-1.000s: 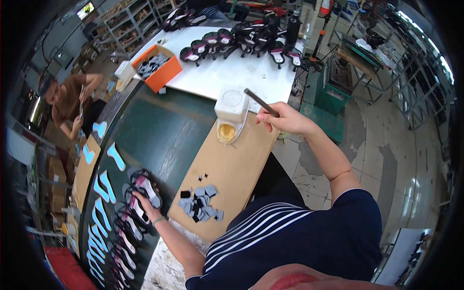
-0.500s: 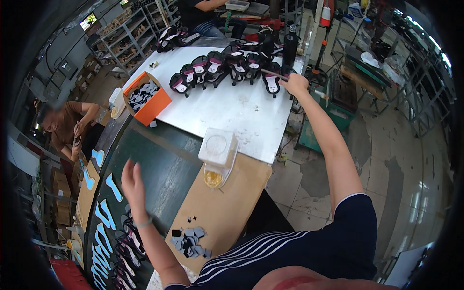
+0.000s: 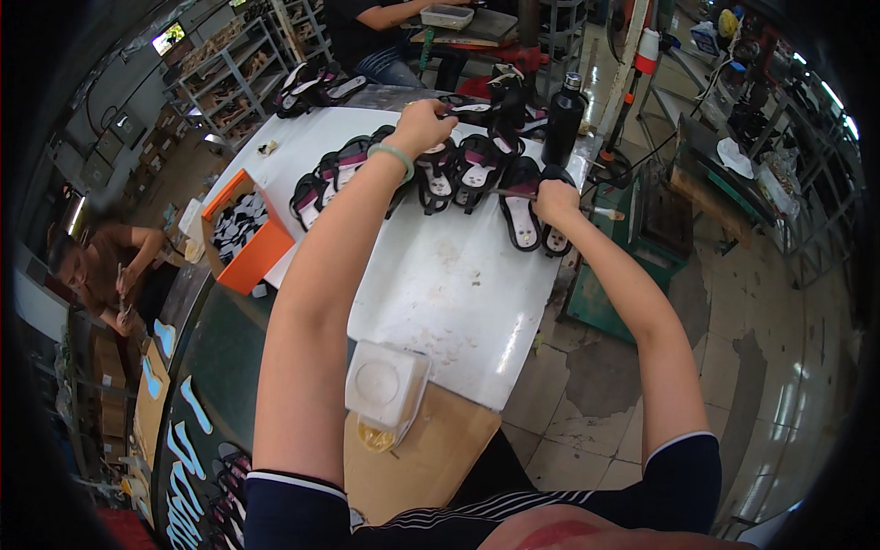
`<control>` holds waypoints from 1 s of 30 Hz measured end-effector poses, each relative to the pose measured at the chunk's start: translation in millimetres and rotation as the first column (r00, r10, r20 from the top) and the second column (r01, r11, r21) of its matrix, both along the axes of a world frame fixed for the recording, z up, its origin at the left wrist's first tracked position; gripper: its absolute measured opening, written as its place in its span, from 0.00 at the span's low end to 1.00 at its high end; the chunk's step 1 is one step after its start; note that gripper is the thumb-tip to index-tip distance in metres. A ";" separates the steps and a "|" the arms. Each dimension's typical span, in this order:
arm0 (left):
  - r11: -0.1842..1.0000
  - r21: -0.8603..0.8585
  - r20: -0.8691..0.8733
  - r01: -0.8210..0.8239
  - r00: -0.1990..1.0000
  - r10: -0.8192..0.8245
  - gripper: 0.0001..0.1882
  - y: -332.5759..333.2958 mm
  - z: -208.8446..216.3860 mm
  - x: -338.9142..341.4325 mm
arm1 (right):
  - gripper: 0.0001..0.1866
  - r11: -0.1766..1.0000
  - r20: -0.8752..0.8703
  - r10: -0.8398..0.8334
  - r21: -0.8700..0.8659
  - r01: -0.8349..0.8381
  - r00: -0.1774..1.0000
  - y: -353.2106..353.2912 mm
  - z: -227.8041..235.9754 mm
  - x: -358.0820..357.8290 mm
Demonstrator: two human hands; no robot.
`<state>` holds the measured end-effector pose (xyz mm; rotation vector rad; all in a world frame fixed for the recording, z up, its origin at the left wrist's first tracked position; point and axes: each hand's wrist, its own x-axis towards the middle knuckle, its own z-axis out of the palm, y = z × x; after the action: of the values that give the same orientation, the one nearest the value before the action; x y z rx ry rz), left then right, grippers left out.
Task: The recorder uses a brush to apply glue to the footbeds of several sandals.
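Note:
My left hand point(image 3: 420, 128) reaches over the far part of the white board, its fingers curled at a black sandal point(image 3: 469, 109); part of the fingers is hidden. A pale green bangle circles that wrist. In my right hand point(image 3: 556, 202), closed, is a brush point(image 3: 606, 214), its thin handle pointing left and its pale head right. That hand is over the right end of the sandals, beside a black sandal with a white insole point(image 3: 522, 223). More black sandals with white and magenta insoles point(image 3: 477, 172) stand in a row to its left.
An orange box point(image 3: 247, 258) of small grey pieces stands at the left of the white board point(image 3: 440, 302). A black bottle point(image 3: 563, 119) is at the far right. Nearer are a white plastic tub point(image 3: 385, 380) and brown cardboard point(image 3: 417, 458). Blue insoles point(image 3: 188, 449) lie left; one person sits left, another beyond.
My left hand has moved from above the green surface forward to the far sandals. The right hand still holds the brush beside the right-end sandals. The view has shifted.

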<state>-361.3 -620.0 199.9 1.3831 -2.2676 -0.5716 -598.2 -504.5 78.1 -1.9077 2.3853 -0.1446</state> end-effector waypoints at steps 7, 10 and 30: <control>0.954 0.277 0.104 0.113 0.984 -0.146 0.52 -91.1 -61.7 -80.5 | 0.11 0.995 -0.093 0.089 -0.032 -0.093 0.992 -4.2 -8.5 2.2; 0.971 0.221 0.292 -0.093 0.956 0.025 0.45 -97.0 -81.0 -118.4 | 0.10 0.994 -0.117 0.110 0.004 -0.110 0.987 -5.0 -5.3 3.9; 0.970 0.222 -0.960 0.094 0.197 0.201 0.09 -41.2 45.2 73.1 | 0.13 0.996 -0.198 0.042 -0.071 -0.057 0.979 37.0 30.7 -15.0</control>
<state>-288.2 -661.2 245.1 0.6961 -1.0306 -1.2833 -613.3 -467.5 108.9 -2.1051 2.4852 -0.0459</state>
